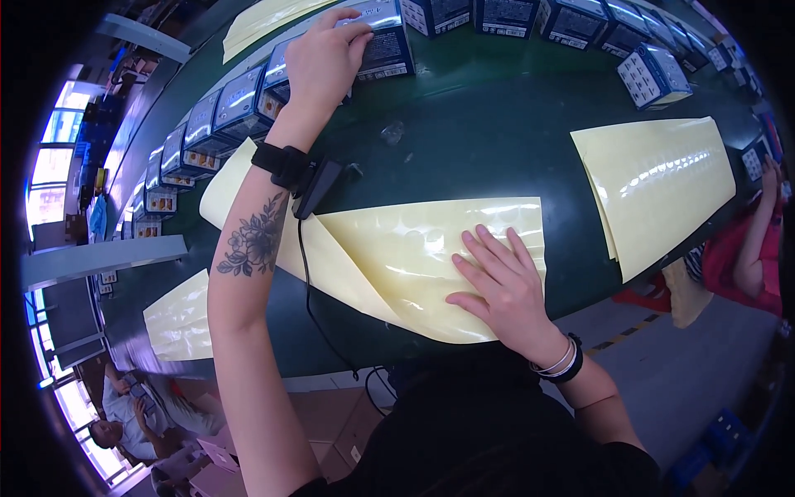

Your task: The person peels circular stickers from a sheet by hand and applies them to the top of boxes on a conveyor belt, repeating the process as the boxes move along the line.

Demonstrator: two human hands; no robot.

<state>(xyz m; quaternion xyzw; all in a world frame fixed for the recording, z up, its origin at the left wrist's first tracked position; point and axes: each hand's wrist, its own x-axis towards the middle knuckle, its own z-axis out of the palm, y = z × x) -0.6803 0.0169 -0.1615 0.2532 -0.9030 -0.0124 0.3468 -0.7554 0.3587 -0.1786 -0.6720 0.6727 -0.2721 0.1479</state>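
My right hand (503, 290) lies flat with spread fingers on a glossy pale-yellow sheet (414, 236), whose left part is folded and curled. Clear shapes, like transparent stickers, show on the sheet. Reaching far forward, my left hand (325, 58) is at the top of a blue and silver box (385, 50). Its thumb and fingers are bent close together at the box's edge; anything between them is too small to make out. A black strap with a small device (294, 170) and a cable sits on my left wrist.
Rows of similar boxes (236, 103) line the dark green table (489, 132). One box (652, 76) stands apart at the right. More yellow sheets (662, 186) lie right, left and far. Crumpled clear film (392, 132) lies mid-table. Other people are at right and lower left.
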